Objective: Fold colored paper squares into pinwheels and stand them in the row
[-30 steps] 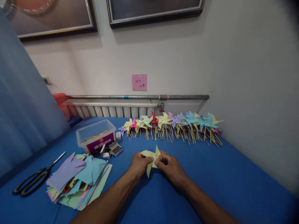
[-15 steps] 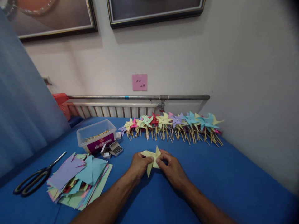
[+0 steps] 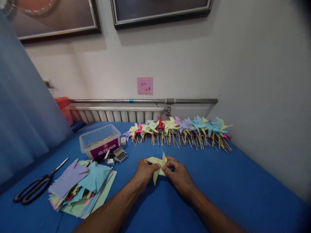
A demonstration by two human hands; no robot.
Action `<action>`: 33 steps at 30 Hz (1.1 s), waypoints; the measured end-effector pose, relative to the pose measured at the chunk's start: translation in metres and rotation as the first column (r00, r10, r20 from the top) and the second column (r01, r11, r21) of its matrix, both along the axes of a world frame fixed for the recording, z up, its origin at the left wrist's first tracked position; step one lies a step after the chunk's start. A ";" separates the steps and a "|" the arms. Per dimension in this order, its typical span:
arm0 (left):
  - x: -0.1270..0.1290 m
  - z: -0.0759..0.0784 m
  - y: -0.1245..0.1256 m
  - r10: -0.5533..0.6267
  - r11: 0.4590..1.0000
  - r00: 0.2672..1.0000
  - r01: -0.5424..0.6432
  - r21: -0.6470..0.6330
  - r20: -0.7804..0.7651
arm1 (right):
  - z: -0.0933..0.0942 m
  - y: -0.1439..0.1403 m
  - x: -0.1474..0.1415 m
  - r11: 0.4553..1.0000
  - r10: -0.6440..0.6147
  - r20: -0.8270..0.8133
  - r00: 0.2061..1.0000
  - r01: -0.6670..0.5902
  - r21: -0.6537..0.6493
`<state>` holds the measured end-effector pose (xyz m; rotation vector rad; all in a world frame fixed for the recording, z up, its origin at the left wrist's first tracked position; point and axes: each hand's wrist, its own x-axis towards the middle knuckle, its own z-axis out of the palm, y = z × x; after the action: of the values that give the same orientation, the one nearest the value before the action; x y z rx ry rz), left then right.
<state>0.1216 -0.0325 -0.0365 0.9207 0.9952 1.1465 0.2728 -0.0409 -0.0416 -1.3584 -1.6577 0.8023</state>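
A pale yellow paper pinwheel (image 3: 157, 160) with its blades folded in is held between my two hands, above the blue table cover (image 3: 155, 207). My left hand (image 3: 146, 170) pinches its left side, thumb pressed near the centre. On the right side my right hand (image 3: 177, 170) grips the paper between thumb and fingers. The fingertips partly hide the pinwheel's middle, and no stick shows on it. Behind my hands lies a long row of finished pinwheels (image 3: 171, 125) in several colours, their sticks pointing toward me.
Cut paper sheets (image 3: 70, 179) are heaped at the left beside black-handled scissors (image 3: 39, 186). A clear plastic tub (image 3: 84, 142) holds thin sticks, with an opened small box of pins (image 3: 120, 154) next to it. A radiator (image 3: 116, 115) and pipe (image 3: 145, 101) run along the wall.
Almost nothing differs. Both hands keep the same hold on the yellow pinwheel, with only a very slight shift of the fingers at its centre.
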 end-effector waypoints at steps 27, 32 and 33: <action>0.000 -0.002 0.002 -0.043 0.999 0.995 0.045 0.026 -0.085 | -0.018 0.002 -0.014 0.987 -0.085 -0.539 0.838 -0.003 -0.160; -0.001 -0.001 -0.001 -0.085 0.995 0.996 0.086 0.042 -0.020 | -0.021 0.008 -0.011 0.971 -0.060 -0.667 0.742 -0.110 -0.210; -0.001 -0.001 -0.001 -0.084 0.996 0.996 0.085 0.034 -0.023 | -0.022 0.008 -0.011 0.970 -0.056 -0.669 0.741 -0.117 -0.211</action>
<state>0.1210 -0.0332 -0.0372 0.9956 0.9469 1.0876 0.2622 -0.0327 -0.0638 -1.0050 -1.0226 1.3628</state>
